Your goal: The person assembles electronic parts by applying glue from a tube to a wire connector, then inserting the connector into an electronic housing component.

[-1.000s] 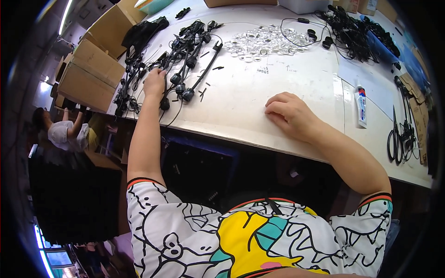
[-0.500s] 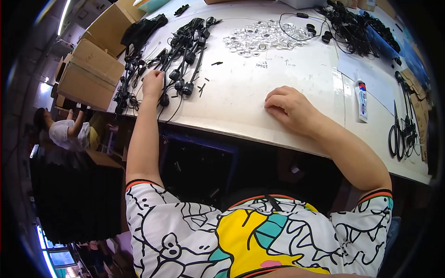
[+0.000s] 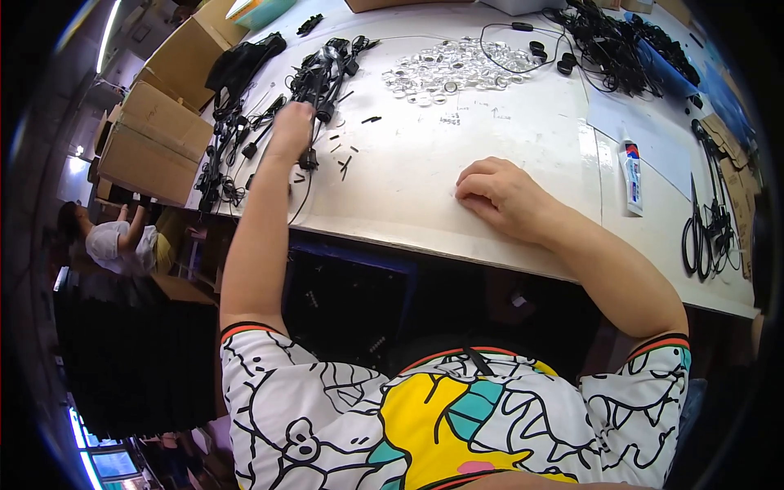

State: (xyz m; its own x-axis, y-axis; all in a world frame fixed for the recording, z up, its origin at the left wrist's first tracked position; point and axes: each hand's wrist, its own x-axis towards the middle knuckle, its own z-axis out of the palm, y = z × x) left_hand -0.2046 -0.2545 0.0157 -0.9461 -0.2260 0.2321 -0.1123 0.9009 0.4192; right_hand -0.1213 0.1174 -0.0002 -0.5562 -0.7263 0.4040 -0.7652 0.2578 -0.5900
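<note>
My left hand (image 3: 292, 131) reaches over the left side of the table, its fingers closed round black cabled parts (image 3: 308, 157) that have short round heads. A head and a trailing cable stick out below the hand, and its fingertips are partly hidden. Just beyond it lies a bunch of similar black cabled parts (image 3: 327, 73). My right hand (image 3: 500, 194) rests on the white tabletop (image 3: 400, 180) near the front edge. Its fingers are loosely curled, the thumb is apart from them, and nothing shows in it.
Many clear round pieces (image 3: 453, 69) are spread at the back middle. Small black bits (image 3: 345, 159) lie beside my left hand. At right are a glue tube (image 3: 632, 180), black scissors (image 3: 694, 241) and a tangled cable heap (image 3: 608, 49). Cardboard boxes (image 3: 159, 139) and another person (image 3: 122, 241) are at left.
My left hand has moved right and slightly farther away. The black round-headed parts beside it have been pushed together toward the far bunch, uncovering small black bits. My right hand stays nearly still.
</note>
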